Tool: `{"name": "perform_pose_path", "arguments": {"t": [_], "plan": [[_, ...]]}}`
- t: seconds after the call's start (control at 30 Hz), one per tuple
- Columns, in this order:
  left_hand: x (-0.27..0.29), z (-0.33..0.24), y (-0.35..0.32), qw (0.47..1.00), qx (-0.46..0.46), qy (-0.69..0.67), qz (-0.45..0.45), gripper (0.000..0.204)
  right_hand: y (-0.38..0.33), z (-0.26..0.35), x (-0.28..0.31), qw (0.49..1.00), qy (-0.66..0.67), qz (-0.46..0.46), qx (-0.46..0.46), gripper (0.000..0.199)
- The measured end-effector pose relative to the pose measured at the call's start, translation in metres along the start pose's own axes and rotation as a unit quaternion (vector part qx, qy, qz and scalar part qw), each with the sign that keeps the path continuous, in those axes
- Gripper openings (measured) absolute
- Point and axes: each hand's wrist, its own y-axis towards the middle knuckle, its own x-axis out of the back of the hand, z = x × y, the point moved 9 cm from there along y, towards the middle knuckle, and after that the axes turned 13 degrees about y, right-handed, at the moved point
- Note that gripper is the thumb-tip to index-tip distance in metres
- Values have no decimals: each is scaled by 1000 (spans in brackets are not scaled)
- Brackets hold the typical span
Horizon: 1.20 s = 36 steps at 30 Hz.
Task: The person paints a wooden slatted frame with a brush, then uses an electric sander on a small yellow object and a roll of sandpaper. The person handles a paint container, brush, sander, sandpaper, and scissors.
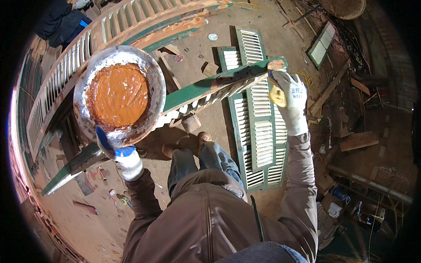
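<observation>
My left hand, in a white glove with blue coating, grips the near rim of a round metal basin. The thumb lies over the edge. Thick orange-brown paste fills the basin's middle. Out to the right, my gloved right hand is closed round a yellow, sponge-like piece, partly hidden by the fingers. It is at the right end of a long green slatted shutter, whose tip bears a brown smear. This shutter runs behind the basin and shows again at lower left.
Green shutters with white slats lie on the ground between my legs and right arm. A curved slatted frame sweeps across the upper left, near another person. Wood offcuts lie right; pliers lie lower left.
</observation>
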Motion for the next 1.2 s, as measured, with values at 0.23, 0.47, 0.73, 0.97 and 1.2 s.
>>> {"name": "perform_pose_path", "arguments": {"t": [0.23, 0.47, 0.73, 0.97, 1.2], "plan": [[-5, -2, 0, 1000, -2, 3, 11, 54, 1, -67, 24, 990, -30, -72, -120, 22], [-7, -8, 2, 999, 45, -30, -10, 52, -4, -66, 9, 990, 46, -54, -120, 20], [-8, -8, 3, 994, 78, -79, -24, 49, 16, -18, 1, 1000, -20, -14, -16, 20], [-7, 0, 4, 999, 32, -23, 9, 46, -6, -101, 21, 979, 32, -86, -181, 16], [-17, -7, 1, 994, 73, -81, 1, 52, 13, -58, -5, 999, 15, -36, -11, 13]]}}
